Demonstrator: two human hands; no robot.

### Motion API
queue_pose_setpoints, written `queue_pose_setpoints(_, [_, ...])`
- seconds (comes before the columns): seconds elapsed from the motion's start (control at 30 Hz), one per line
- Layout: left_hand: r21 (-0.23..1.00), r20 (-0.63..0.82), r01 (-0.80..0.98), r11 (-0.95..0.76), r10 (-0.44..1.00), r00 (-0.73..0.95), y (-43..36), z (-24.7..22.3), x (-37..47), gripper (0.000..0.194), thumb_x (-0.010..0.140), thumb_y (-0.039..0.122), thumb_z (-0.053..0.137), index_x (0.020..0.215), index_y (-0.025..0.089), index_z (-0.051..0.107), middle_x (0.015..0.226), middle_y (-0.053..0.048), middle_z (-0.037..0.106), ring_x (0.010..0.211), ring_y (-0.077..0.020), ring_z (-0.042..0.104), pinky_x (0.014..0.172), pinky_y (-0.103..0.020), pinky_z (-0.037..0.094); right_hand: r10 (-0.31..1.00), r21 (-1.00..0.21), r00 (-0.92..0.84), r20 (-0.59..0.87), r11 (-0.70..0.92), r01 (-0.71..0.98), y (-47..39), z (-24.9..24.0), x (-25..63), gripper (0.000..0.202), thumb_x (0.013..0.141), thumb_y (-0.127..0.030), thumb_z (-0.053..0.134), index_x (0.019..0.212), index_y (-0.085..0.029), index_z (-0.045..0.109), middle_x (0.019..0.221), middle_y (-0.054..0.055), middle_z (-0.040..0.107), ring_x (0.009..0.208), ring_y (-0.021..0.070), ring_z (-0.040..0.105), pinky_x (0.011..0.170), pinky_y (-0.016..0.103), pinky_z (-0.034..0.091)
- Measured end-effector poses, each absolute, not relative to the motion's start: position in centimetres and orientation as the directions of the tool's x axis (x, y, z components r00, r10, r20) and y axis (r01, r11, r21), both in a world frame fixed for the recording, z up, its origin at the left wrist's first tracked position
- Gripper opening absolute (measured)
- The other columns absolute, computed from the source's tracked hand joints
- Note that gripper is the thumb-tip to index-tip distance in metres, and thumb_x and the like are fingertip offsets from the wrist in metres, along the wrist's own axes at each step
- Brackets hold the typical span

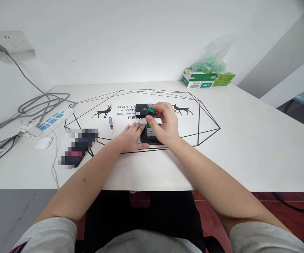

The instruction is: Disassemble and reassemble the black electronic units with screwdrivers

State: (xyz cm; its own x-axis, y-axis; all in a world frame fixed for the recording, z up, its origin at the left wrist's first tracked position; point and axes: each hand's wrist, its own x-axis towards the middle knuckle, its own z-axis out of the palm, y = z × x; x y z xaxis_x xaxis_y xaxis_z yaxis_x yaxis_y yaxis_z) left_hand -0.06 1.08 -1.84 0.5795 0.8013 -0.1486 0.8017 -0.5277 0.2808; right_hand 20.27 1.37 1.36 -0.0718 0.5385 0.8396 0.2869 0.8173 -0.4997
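A black rectangular device (152,140) lies on the white table, with a pale label showing in its recess. My left hand (132,138) lies flat at the device's left edge, fingers spread and thumb along the near edge. Above the device, my right hand (165,123) grips a green and black screwdriver (150,112) between thumb and fingers; its tip is too small to make out. Just behind lies a flat black piece (141,109) with a small sticker, partly covered by my right hand. A small purple screwdriver (111,123) rests left of my left hand.
A partly blurred phone-like object (80,147) lies on the left, near a white case (44,142), a power strip (54,121) and tangled grey cables (33,105). Green and white boxes (200,76) with a plastic bag (212,58) on top stand at the back right.
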Motion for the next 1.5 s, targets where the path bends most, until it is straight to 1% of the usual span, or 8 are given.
queue_pose_setpoints(0.13, [0.294, -0.142, 0.788, -0.541, 0.791, 0.596, 1.0, -1.8, 0.0, 0.118, 0.099, 0.087, 0.047, 0.179, 0.013, 0.003, 0.186, -0.025, 0.008, 0.174, -0.0435, 0.007, 0.137, -0.064, 0.011, 0.602, -0.578, -0.05, 0.797, 0.784, 0.225, 1.9, 0.6, 19.9, 0.047, 0.088, -0.045, 0.086, 0.125, -0.033, 0.06, 0.131, 0.009, 0.058, 0.114, 0.028, 0.066, 0.09, 0.05, 0.067])
queue_pose_setpoints(0.3, [0.29, -0.146, 0.795, -0.533, 0.796, 0.587, 1.0, -1.8, 0.1, 0.116, 0.1, 0.086, 0.048, 0.179, 0.012, 0.006, 0.186, -0.027, 0.008, 0.174, -0.0442, 0.005, 0.137, -0.065, 0.011, 0.634, -0.612, -0.077, 0.77, 0.767, 0.194, 1.6, 0.3, 19.8, 0.043, 0.09, -0.037, 0.082, 0.127, -0.033, 0.059, 0.131, 0.008, 0.054, 0.112, 0.0261, 0.068, 0.089, 0.048, 0.067])
queue_pose_setpoints(0.57, [0.249, -0.212, 0.836, -0.49, 0.814, 0.54, 0.5, -0.7, 0.5, 0.119, 0.098, 0.087, 0.046, 0.179, 0.011, 0.004, 0.187, -0.024, 0.004, 0.174, -0.0402, 0.003, 0.14, -0.057, 0.008, 0.477, -0.414, -0.135, 0.868, 0.848, 0.331, 1.1, 1.3, 20.4, 0.043, 0.098, -0.015, 0.051, 0.136, -0.03, 0.065, 0.114, 0.007, 0.057, 0.106, 0.0247, 0.062, 0.088, 0.049, 0.061])
queue_pose_setpoints(0.9, [0.232, -0.201, 0.835, -0.498, 0.816, 0.542, 0.6, -0.9, 0.4, 0.118, 0.098, 0.089, 0.043, 0.18, 0.012, 0.007, 0.187, -0.021, 0.006, 0.174, -0.0403, 0.003, 0.14, -0.056, 0.008, 0.37, -0.293, -0.167, 0.914, 0.886, 0.36, 1.7, 1.2, 20.4, 0.048, 0.105, -0.008, 0.038, 0.134, -0.032, 0.067, 0.127, 0.009, 0.07, 0.12, 0.0253, 0.07, 0.099, 0.052, 0.063])
queue_pose_setpoints(1.07, [0.229, -0.206, 0.838, -0.496, 0.816, 0.539, 0.7, -0.9, 0.4, 0.118, 0.099, 0.089, 0.043, 0.18, 0.012, 0.007, 0.187, -0.022, 0.006, 0.174, -0.041, 0.004, 0.14, -0.056, 0.008, 0.439, -0.397, -0.122, 0.89, 0.879, 0.264, 1.3, 1.2, 20.5, 0.041, 0.104, -0.011, 0.042, 0.129, -0.03, 0.069, 0.124, 0.009, 0.071, 0.115, 0.0255, 0.073, 0.097, 0.052, 0.066])
queue_pose_setpoints(1.2, [0.255, -0.198, 0.826, -0.503, 0.809, 0.554, 0.8, -1.1, 0.3, 0.12, 0.098, 0.089, 0.044, 0.18, 0.012, 0.002, 0.187, -0.022, 0.003, 0.174, -0.041, 0.002, 0.14, -0.058, 0.007, 0.538, -0.5, -0.14, 0.831, 0.833, 0.237, 1.0, 1.1, 20.4, 0.027, 0.106, -0.03, 0.059, 0.132, -0.029, 0.066, 0.131, 0.009, 0.075, 0.121, 0.0269, 0.075, 0.099, 0.051, 0.069])
queue_pose_setpoints(1.33, [0.29, -0.168, 0.803, -0.521, 0.798, 0.578, 0.9, -1.3, 0.1, 0.117, 0.098, 0.088, 0.045, 0.18, 0.014, 0.004, 0.187, -0.021, 0.006, 0.174, -0.0406, 0.004, 0.139, -0.061, 0.009, 0.635, -0.608, -0.134, 0.761, 0.77, 0.196, 1.0, 0.9, 20.2, 0.044, 0.095, -0.041, 0.08, 0.134, -0.032, 0.061, 0.143, 0.008, 0.074, 0.127, 0.0275, 0.076, 0.107, 0.052, 0.069])
queue_pose_setpoints(1.5, [0.283, -0.177, 0.805, -0.522, 0.796, 0.578, 0.9, -1.3, 0.1, 0.121, 0.097, 0.089, 0.045, 0.18, 0.012, 0.0, 0.187, -0.023, 0.004, 0.174, -0.0409, 0.003, 0.139, -0.062, 0.009, 0.726, -0.723, -0.116, 0.678, 0.687, 0.076, 1.0, 0.6, 19.8, 0.048, 0.092, -0.035, 0.081, 0.129, -0.034, 0.05, 0.148, 0.008, 0.073, 0.124, 0.0263, 0.079, 0.109, 0.054, 0.068])
